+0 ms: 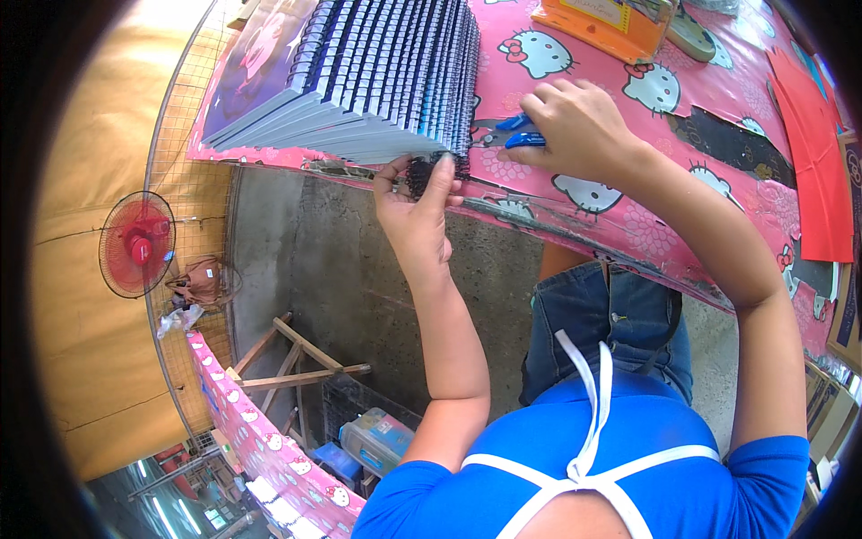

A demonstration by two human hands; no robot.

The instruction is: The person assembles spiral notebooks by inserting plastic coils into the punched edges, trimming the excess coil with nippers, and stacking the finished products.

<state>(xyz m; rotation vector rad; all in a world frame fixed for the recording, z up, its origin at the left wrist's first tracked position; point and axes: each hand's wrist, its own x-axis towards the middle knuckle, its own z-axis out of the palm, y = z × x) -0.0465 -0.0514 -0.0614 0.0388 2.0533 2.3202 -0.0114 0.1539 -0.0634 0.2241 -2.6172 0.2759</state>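
Observation:
A thick stack of spiral-bound notebooks lies on the table, black coils running along their spines. At its near right corner my left hand is closed, thumb and fingers pinching a bunch of black coil ends. My right hand is wrapped round blue-handled pliers just right of the stack. Their metal jaws point left at the coils; whether they touch a coil is too small to tell.
The pink patterned table covering is torn, with dark patches. An orange box and red sheets lie to the right. At left stand a red fan, a wooden trestle and a plastic bin.

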